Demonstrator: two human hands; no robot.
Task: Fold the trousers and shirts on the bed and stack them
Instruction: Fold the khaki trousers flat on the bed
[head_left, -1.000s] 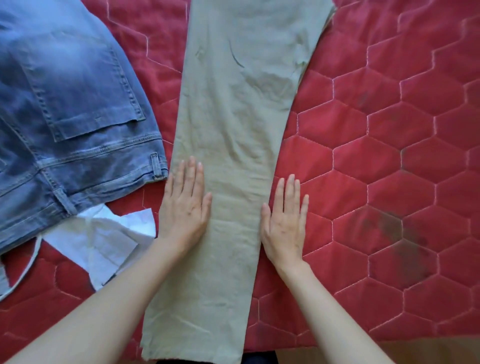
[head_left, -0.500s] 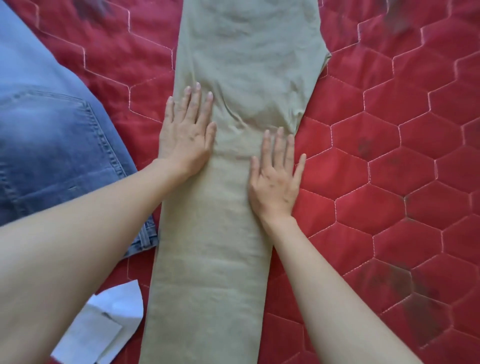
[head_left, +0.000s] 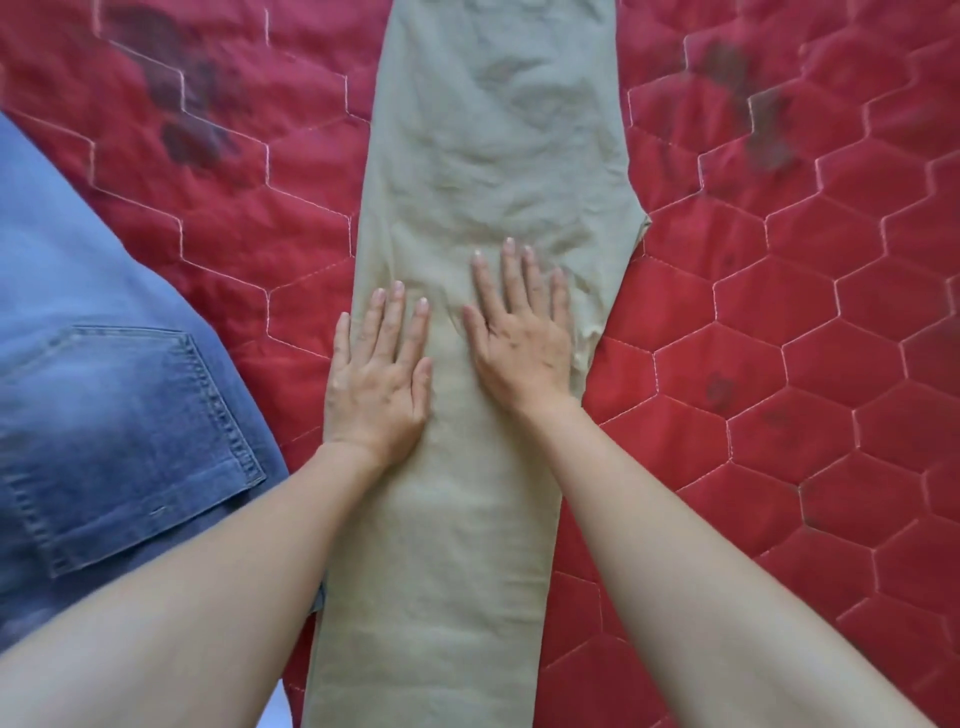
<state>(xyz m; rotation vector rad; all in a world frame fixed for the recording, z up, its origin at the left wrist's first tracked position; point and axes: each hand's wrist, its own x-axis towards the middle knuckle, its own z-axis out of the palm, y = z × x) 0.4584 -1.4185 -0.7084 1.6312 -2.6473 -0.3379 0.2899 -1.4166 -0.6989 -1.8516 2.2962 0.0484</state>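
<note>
Khaki cotton trousers (head_left: 483, 364), folded lengthwise mid-bed on red quilted bedspread (head_left: 779, 364): left hand (head_left: 376, 379) and right hand (head_left: 522, 343) press flat-fingered (gripping nothing), smoothing step; next, crosswise fold, likely.

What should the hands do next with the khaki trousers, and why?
Probably slide both flat palms farther up the khaki trousers: the left hand and right hand press mid-length, and wrinkles show just above the fingers, while the cloth below the wrists looks smooth.
</note>
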